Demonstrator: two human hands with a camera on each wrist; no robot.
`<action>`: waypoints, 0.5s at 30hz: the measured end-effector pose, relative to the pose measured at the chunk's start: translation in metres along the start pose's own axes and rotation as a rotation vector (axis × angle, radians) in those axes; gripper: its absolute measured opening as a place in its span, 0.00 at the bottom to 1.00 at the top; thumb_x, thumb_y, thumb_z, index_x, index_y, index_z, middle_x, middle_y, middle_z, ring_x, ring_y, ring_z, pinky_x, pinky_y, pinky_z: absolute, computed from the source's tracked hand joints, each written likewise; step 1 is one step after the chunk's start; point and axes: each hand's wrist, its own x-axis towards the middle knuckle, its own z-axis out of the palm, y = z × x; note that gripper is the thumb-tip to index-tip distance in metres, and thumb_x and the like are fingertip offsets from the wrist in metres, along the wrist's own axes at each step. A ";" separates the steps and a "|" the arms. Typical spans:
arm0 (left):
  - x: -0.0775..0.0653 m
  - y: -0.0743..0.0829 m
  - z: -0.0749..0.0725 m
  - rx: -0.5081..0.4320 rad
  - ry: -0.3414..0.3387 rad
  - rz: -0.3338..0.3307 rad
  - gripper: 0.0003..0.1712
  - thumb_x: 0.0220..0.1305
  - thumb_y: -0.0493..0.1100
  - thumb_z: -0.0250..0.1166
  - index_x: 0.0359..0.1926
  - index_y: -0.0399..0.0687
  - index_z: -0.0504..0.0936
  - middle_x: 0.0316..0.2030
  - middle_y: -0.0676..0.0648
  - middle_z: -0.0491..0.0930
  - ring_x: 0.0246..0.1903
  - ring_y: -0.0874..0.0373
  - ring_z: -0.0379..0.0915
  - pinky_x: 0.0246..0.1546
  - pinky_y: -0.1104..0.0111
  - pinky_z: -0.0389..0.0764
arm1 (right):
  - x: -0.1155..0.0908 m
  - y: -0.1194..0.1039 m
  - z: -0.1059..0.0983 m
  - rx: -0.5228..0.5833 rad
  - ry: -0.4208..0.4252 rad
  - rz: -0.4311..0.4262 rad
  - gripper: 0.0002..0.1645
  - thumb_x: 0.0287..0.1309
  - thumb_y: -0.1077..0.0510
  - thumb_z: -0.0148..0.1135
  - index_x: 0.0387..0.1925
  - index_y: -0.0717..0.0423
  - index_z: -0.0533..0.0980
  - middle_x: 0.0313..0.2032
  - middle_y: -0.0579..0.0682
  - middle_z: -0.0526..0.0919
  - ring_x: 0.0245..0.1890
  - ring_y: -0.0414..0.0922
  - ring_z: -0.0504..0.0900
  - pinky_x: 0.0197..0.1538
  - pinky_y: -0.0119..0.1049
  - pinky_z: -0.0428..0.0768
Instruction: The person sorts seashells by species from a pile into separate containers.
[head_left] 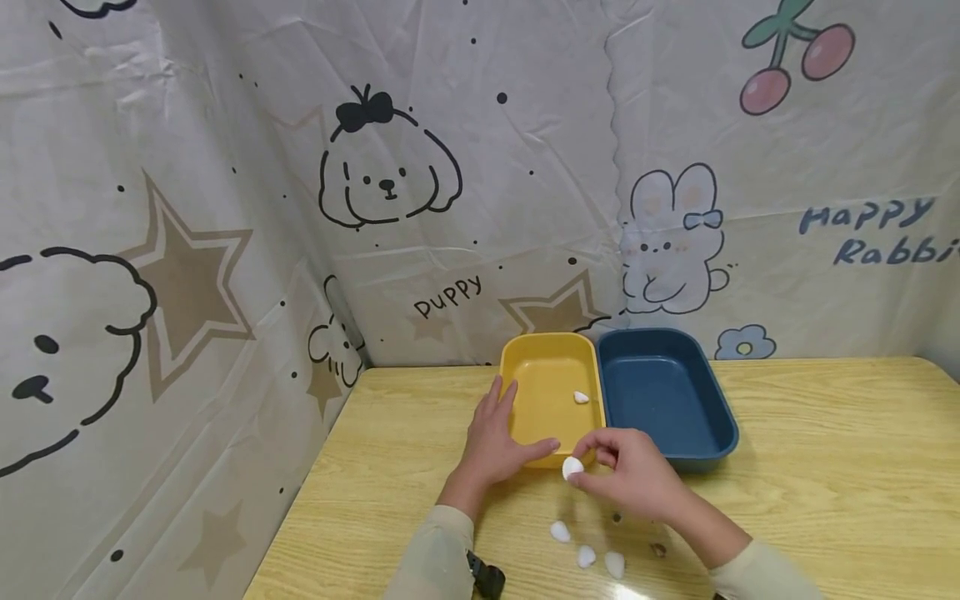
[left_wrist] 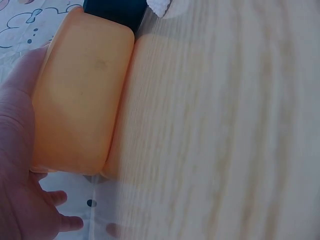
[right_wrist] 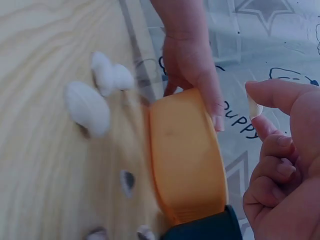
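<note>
My right hand (head_left: 633,471) pinches a white shell (head_left: 572,468) between thumb and index finger, just off the front edge of the yellow tray (head_left: 551,358). The right wrist view shows this shell edge-on, with the other fingers curled below. My left hand (head_left: 495,446) is spread at the tray's front left corner, its thumb over the front rim and its straight fingers along the left side. Another small white shell (head_left: 581,397) lies inside the tray, toward the right wall. On the table in front are several white shells (head_left: 560,531).
A dark blue tray (head_left: 723,408) stands against the yellow tray's right side. Small dark shells (head_left: 657,550) lie on the wooden table (head_left: 825,467) below my right wrist. A printed cloth (head_left: 525,208) hangs behind and to the left of the table.
</note>
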 end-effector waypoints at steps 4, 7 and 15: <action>0.001 0.000 0.000 0.004 -0.002 -0.004 0.69 0.44 0.79 0.69 0.80 0.55 0.52 0.79 0.50 0.40 0.75 0.43 0.41 0.68 0.42 0.53 | 0.005 -0.004 -0.004 0.002 0.042 -0.028 0.14 0.49 0.50 0.80 0.33 0.49 0.82 0.16 0.39 0.59 0.17 0.37 0.60 0.26 0.32 0.64; 0.001 0.000 0.000 0.000 -0.004 -0.011 0.69 0.44 0.80 0.68 0.80 0.55 0.51 0.79 0.50 0.40 0.75 0.43 0.40 0.67 0.42 0.53 | 0.008 -0.005 -0.006 0.016 0.059 -0.024 0.15 0.49 0.50 0.80 0.33 0.50 0.82 0.16 0.40 0.60 0.18 0.38 0.61 0.26 0.33 0.65; 0.000 0.001 -0.001 -0.001 -0.006 -0.009 0.69 0.43 0.80 0.68 0.80 0.56 0.51 0.79 0.50 0.40 0.75 0.43 0.40 0.67 0.42 0.53 | 0.017 -0.009 -0.009 0.032 0.139 0.008 0.16 0.51 0.50 0.79 0.36 0.52 0.82 0.18 0.43 0.61 0.18 0.42 0.63 0.23 0.34 0.62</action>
